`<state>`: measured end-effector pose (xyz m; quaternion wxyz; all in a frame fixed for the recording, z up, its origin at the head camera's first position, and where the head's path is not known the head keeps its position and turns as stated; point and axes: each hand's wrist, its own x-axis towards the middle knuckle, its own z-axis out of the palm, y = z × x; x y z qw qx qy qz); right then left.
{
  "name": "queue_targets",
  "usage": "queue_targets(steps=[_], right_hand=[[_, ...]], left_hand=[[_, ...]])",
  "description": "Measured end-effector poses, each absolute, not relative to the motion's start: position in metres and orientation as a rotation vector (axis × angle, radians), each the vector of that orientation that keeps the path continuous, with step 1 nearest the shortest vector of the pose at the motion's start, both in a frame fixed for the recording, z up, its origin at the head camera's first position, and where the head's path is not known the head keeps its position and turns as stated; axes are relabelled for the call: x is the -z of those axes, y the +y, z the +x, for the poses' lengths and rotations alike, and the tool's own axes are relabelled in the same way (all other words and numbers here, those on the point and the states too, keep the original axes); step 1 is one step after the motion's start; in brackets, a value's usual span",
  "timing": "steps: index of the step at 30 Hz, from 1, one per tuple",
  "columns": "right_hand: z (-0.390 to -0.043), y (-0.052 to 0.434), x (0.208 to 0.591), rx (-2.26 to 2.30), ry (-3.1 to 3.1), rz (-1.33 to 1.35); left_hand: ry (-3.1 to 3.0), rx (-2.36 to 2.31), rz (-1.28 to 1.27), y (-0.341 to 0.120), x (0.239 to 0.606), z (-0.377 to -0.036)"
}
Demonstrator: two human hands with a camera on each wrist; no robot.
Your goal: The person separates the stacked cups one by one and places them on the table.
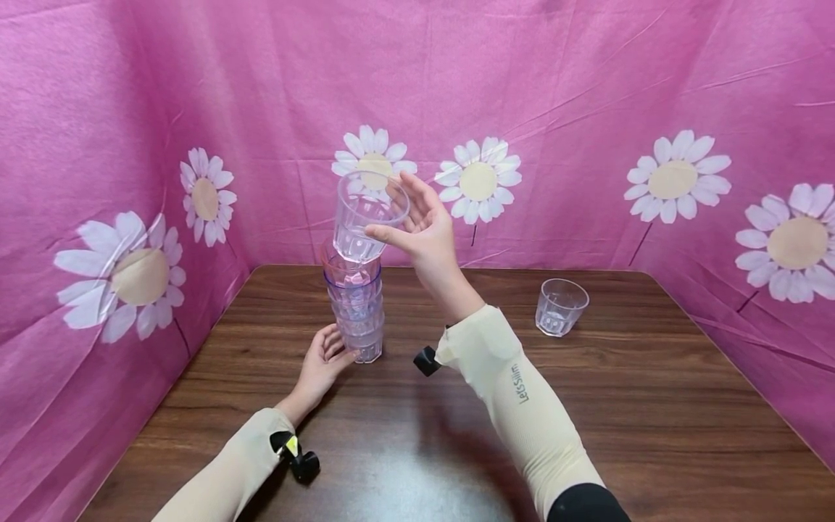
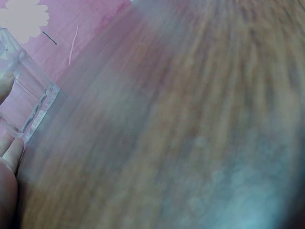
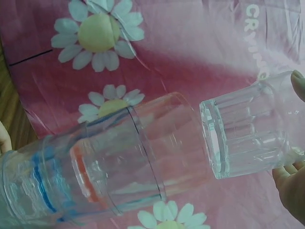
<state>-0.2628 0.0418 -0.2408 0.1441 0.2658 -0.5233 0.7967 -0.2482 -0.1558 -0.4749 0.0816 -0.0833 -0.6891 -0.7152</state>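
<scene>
A clear plastic cup (image 1: 357,233), faceted near its base, is gripped by my right hand (image 1: 432,235) between thumb and fingers. It is held upright just above a tall stack of nested cups (image 1: 357,308). The right wrist view shows the held cup's base (image 3: 214,140) at the mouth of the reddish top cup (image 3: 174,143). Below that come a blue-rimmed cup and several clear ones. My left hand (image 1: 320,366) holds the foot of the stack, thumb on the near side and fingers on the far side. The left wrist view catches only part of the bottom cup (image 2: 28,90).
Another clear cup (image 1: 562,308) stands upright by itself on the right of the brown wooden table (image 1: 652,406). Pink cloth (image 1: 554,80) printed with white daisies hangs behind the table and along both sides.
</scene>
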Motion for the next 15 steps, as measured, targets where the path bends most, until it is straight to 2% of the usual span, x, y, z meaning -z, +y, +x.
queue_targets(steps=[15], right_hand=[[-0.27,0.072,0.25,-2.288,-1.473,0.731]], left_hand=[[-2.058,2.159,-0.251,-0.157,0.476,-0.249]])
